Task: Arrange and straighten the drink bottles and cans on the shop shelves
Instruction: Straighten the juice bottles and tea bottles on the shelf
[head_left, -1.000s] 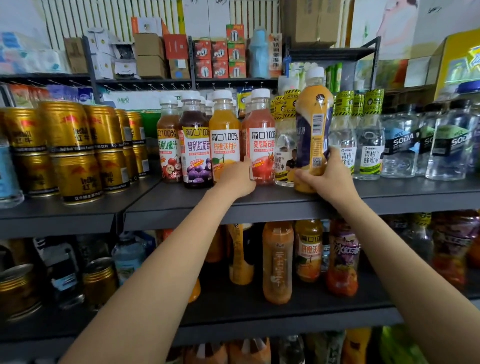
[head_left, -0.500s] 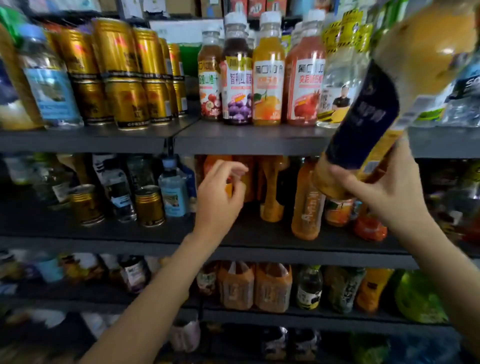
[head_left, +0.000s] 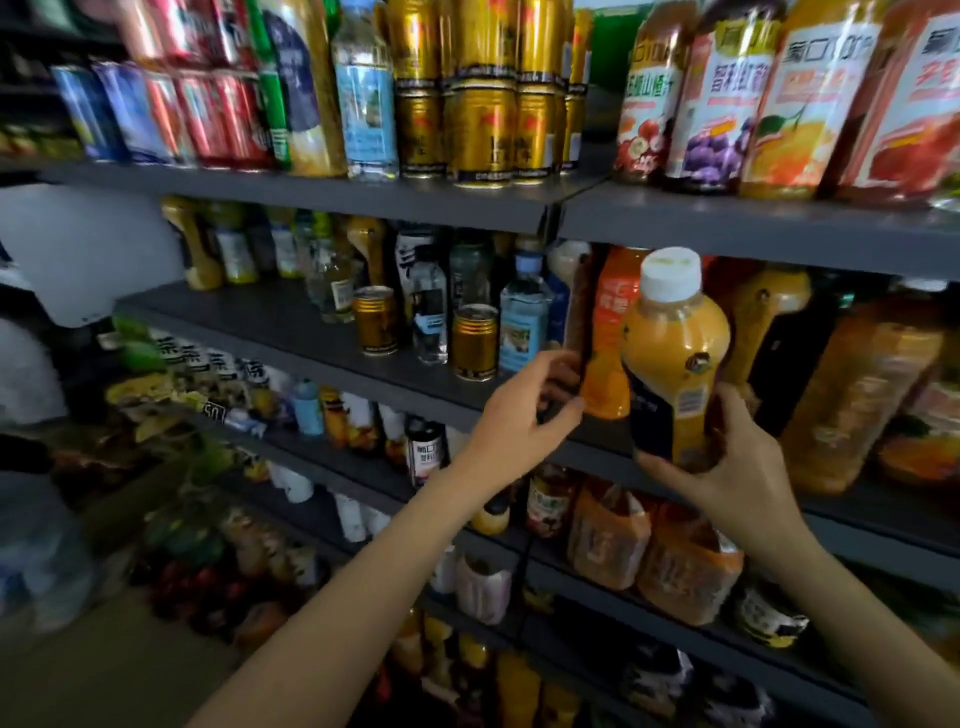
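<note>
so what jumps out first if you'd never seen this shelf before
The yellow bottle with a white cap, held at its base in the right hand in front of the middle shelf. Beside it the left hand reaches for a dark bottle on that shelf. Above, gold cans stand stacked on the top shelf.

The juice bottles (head_left: 779, 98) on the top shelf (head_left: 753, 223) are cut off at the neck by the upper edge, as are the stacked gold cans (head_left: 483, 93) beside them. The right hand (head_left: 727, 467) covers the base of the yellow bottle (head_left: 672, 353), and the left hand (head_left: 519, 421) hides the foot of the dark bottle (head_left: 576, 312) its fingers curl around. Goods on the lower shelves (head_left: 363, 483) at the left are smeared with blur, their labels unreadable.
</note>
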